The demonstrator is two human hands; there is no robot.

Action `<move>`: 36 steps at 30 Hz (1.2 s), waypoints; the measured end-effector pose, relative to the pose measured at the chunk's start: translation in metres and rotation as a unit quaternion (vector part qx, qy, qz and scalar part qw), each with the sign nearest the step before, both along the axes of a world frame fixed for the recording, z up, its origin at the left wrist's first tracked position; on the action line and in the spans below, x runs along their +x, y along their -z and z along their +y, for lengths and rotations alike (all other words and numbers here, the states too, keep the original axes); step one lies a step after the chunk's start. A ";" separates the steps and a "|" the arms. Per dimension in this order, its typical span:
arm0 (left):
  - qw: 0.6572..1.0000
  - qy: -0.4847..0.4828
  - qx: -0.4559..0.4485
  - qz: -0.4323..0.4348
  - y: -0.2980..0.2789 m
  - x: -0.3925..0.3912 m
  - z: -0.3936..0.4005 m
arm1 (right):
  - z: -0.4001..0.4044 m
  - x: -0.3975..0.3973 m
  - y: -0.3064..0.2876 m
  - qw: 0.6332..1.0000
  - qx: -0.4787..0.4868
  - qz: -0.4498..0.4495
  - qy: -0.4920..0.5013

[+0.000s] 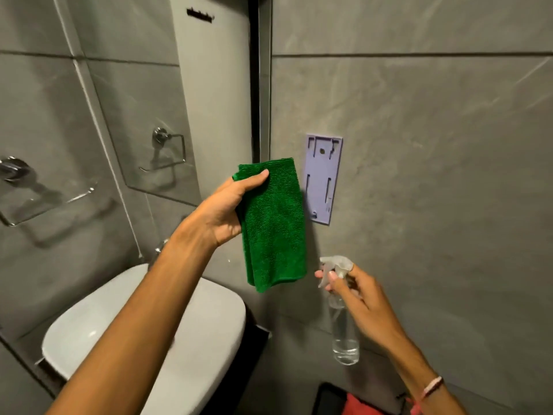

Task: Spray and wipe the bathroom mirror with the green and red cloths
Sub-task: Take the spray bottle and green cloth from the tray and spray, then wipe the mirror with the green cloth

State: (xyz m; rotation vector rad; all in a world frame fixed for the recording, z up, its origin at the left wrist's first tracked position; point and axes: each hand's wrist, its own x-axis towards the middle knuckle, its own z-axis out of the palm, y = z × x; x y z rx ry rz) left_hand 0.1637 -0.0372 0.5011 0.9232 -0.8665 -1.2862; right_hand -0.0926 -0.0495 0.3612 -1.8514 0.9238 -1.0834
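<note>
Peeking in at the bottom edge, red cloth (360,407) mostly cut off, left hand (230,211) raised gripping folded green cloth (273,226), right hand (359,298) clasping clear spray bottle (344,333)

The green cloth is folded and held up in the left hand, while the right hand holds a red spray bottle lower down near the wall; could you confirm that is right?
Not quite: the spray bottle is clear, not red, as the head view shows. The rest stands: the left hand holds the folded green cloth up, and the right hand holds the bottle lower down near the wall.
</note>
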 end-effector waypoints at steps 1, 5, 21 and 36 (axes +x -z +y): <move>1.000 -0.001 0.005 0.006 0.008 -0.001 0.003 | 0.000 -0.004 0.013 1.000 0.027 -0.002 -0.006; 0.999 -0.002 0.039 0.028 0.054 -0.015 0.015 | -0.005 -0.018 0.080 0.988 0.089 0.120 0.028; 0.992 -0.031 0.111 0.042 0.142 -0.012 0.028 | -0.019 -0.044 0.239 0.930 0.151 0.301 0.147; 0.999 0.001 -0.029 -0.044 0.040 0.000 0.029 | -0.052 0.025 -0.004 0.992 0.075 0.051 -0.084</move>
